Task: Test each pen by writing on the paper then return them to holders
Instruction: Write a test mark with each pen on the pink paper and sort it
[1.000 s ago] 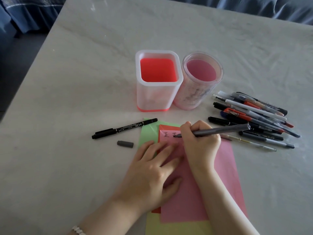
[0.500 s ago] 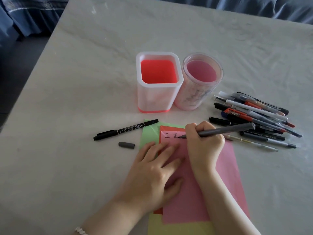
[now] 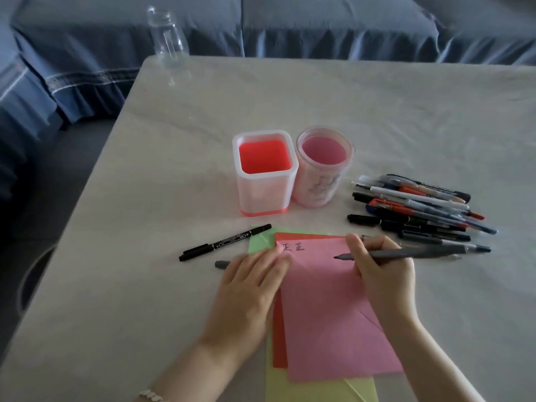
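Right hand [image 3: 383,271], right of centre in the lower frame: fingers curled round a slim grey pen [image 3: 420,252], uncapped. The barrel runs out to the right and the tip points left over the pink sheet of paper [image 3: 324,309]. Tip on the sheet or just off it: cannot tell. Two black handwritten characters [image 3: 294,246] sit at the sheet's upper left corner.

Left hand [image 3: 249,285]: flat, fingers straight, holding nothing, fingertips resting on the pink sheet's left edge just beside the characters. A small grey pen cap [image 3: 221,264] lies on the table by the index finger. A beaded bracelet [image 3: 150,396] shows at the wrist.

Under the pink sheet: a red sheet [image 3: 279,338], a green sheet [image 3: 258,240] and a yellow sheet [image 3: 304,390], edges showing.

A capped black marker [image 3: 226,243] lies slanted left of the sheets.

Centre frame: a square translucent holder with red interior [image 3: 261,195] and a round pink holder [image 3: 319,187], upright and side by side. To their right, a heap of mixed pens [image 3: 420,207] on the pale marble table [image 3: 145,285].

Upper left: a clear plastic bottle [image 3: 169,42] at the table's far corner, with a blue fabric sofa cover [image 3: 319,24] behind it
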### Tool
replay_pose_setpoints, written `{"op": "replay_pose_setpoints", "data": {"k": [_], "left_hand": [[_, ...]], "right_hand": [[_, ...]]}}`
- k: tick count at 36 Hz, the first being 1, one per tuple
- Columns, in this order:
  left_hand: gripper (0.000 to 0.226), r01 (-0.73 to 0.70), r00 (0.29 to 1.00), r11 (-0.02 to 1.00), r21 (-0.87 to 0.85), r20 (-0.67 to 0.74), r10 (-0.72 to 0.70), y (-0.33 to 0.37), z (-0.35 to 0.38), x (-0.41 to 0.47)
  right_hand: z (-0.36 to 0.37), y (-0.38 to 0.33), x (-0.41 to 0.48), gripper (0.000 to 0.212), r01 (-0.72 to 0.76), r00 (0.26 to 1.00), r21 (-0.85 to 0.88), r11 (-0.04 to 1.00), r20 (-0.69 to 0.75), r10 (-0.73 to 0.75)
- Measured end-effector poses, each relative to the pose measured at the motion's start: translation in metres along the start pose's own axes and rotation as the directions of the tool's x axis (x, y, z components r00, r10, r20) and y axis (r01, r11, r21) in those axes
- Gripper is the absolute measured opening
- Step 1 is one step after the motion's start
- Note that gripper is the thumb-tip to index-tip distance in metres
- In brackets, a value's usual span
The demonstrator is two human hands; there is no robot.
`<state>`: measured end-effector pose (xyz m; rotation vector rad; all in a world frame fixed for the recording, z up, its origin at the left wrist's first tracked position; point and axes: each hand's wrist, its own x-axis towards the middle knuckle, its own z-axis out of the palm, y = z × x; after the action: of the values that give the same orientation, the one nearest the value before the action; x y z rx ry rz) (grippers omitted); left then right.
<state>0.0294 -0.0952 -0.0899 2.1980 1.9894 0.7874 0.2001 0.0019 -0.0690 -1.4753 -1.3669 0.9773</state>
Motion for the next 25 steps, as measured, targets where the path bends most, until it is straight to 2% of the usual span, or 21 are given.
{"op": "replay_pose_setpoints", "data": {"k": [3, 5, 7, 10, 13, 14, 16, 17, 19, 21, 25], "left_hand": [[0.056, 0.104, 0.994, 0.989, 0.105, -0.055, -0.098, -0.012, -0.009, -0.004], [0.048, 0.151, 0.987, 0.975, 0.160, -0.086, -0.139, -0.021, -0.016, -0.008], [0.036, 0.157, 0.986, 0.967, 0.202, -0.090, -0.142, -0.030, -0.019, -0.012], [0.033, 0.154, 0.988, 0.952, 0.263, -0.059, -0.143, -0.039, -0.022, -0.017], [0.023, 0.188, 0.982, 0.952, 0.242, -0.079, -0.174, -0.036, -0.023, -0.017], [0.021, 0.211, 0.976, 0.958, 0.194, -0.092, -0.197, -0.032, -0.023, -0.015], [0.015, 0.315, 0.944, 0.948, -0.044, -0.090, -0.317, -0.018, -0.026, -0.010], [0.011, 0.386, 0.912, 0.902, -0.194, -0.066, -0.404, -0.008, -0.030, -0.006], [0.020, 0.514, 0.831, 0.727, -0.454, 0.054, -0.554, 0.012, -0.036, 0.004], [0.022, 0.542, 0.795, 0.594, -0.595, 0.133, -0.592, 0.028, -0.041, 0.013], [0.013, 0.498, 0.815, 0.508, -0.703, 0.180, -0.551, 0.052, -0.046, 0.027]], "right_hand": [[-0.010, -0.001, -0.002, 0.029, 0.010, 1.000, 0.003, 1.000, 0.026, -0.010], [-0.015, -0.001, -0.005, 0.027, 0.005, 0.999, 0.009, 1.000, 0.045, -0.006], [-0.021, -0.001, -0.007, 0.024, -0.001, 0.998, 0.011, 1.000, 0.065, 0.000], [-0.027, -0.002, -0.010, 0.023, -0.001, 0.995, 0.004, 1.000, 0.098, 0.001], [-0.033, -0.003, -0.012, 0.025, -0.003, 0.993, -0.009, 1.000, 0.115, 0.004], [-0.034, -0.004, -0.013, 0.025, -0.007, 0.993, -0.010, 1.000, 0.119, 0.008], [-0.037, -0.004, -0.014, 0.025, -0.018, 0.992, -0.010, 1.000, 0.123, 0.019], [-0.038, -0.004, -0.015, 0.026, -0.026, 0.992, -0.007, 1.000, 0.122, 0.027], [-0.040, -0.003, -0.017, 0.026, -0.042, 0.992, 0.002, 0.999, 0.118, 0.041], [-0.042, -0.002, -0.018, 0.026, -0.053, 0.992, 0.014, 0.998, 0.119, 0.051], [-0.043, -0.009, -0.022, 0.026, -0.085, 0.988, 0.080, 0.993, 0.134, 0.073]]}}
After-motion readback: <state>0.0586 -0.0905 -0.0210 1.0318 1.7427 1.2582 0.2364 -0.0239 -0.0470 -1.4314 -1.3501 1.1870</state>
